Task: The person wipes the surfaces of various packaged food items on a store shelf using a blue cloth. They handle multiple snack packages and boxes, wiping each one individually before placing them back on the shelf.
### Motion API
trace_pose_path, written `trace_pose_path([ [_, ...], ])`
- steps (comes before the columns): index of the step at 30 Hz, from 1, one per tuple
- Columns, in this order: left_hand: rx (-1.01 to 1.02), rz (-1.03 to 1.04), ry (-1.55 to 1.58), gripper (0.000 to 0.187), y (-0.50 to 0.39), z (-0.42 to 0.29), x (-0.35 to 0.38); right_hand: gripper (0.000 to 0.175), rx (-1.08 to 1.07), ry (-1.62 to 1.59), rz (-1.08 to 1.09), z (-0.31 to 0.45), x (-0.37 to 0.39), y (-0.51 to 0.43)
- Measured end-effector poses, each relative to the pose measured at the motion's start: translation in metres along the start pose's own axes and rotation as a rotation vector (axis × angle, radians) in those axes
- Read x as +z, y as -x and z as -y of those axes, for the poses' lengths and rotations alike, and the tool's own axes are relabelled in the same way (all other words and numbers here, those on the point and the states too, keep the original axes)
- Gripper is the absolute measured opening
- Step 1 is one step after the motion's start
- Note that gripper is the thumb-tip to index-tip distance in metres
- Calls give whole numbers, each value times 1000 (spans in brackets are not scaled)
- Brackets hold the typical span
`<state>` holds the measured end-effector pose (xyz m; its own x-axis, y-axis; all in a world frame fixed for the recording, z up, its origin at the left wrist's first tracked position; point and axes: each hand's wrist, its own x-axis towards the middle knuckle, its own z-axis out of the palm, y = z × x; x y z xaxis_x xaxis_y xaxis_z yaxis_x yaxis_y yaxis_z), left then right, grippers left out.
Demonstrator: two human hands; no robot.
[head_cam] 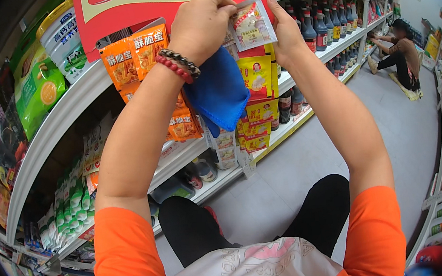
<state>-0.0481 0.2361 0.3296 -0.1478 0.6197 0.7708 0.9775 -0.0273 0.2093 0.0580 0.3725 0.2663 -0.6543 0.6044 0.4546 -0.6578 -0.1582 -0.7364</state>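
Note:
My left hand (201,26) is raised in front of a hanging display card (108,25), with a beaded bracelet at its wrist. From beneath its palm hangs a blue cloth (217,93). Its thumb and forefinger meet at the upper left edge of a silver-rimmed sachet (252,24). At the sachet's right side is my right hand (287,32), thumb pointing up and fingers hidden behind; its grip cannot be made out. Orange snack packets (118,63) hang to the left of the cloth. Strips of yellow sachets (257,77) hang below the silver-rimmed one.
White shelving (53,117) curves along my left, carrying a large tin (62,41) and bagged goods. Dark sauce bottles (319,28) line shelves ahead right. A person (399,54) sits low in the aisle by the shelves. Another shelf row (439,194) borders the right. Grey floor (385,130) runs between.

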Motion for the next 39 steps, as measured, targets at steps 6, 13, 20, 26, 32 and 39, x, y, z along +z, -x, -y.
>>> trace_pose_path([
  [6,-135,40,280,24,-4,3,-2,59,-11,-19,43,2,-1,3],
  [13,15,-69,-65,22,-2,-4,1,64,-162,-8,129,-2,-10,5],
  [20,-28,-4,-109,23,-5,-3,4,84,-815,896,12,-12,-14,-5],
  [26,53,24,-244,24,1,-4,-1,20,-685,885,30,-4,-19,-16],
  [32,146,-166,-394,30,21,8,-20,14,-843,924,-130,-17,-12,-21],
  [39,207,-12,-430,26,28,20,-31,13,-675,672,-134,-14,-10,-27],
])
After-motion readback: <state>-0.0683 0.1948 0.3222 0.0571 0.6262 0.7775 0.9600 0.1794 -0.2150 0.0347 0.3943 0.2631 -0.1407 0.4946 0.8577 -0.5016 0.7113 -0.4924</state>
